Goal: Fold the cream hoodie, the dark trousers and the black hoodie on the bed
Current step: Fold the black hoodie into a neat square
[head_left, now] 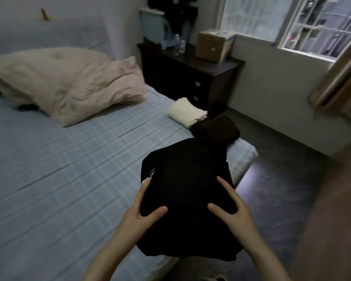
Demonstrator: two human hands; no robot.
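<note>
Here, in the head view, the left hand (144,207) and right hand (229,205) grip the folded black hoodie (186,189) from either side, thumbs on top, probably to keep its folds together over the bed (69,159). Beyond it, the folded cream hoodie (187,112) and dark trousers (215,128) lie touching at the bed's edge.

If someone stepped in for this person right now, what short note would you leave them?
Left hand and right hand: each holds one side of the folded black hoodie, thumbs on top.
Cream hoodie and dark trousers: folded, lying next to each other at the far right edge of the bed.
Done: all three garments look folded.
Left: probably just setting the black hoodie down, perhaps beside the other two.
</note>
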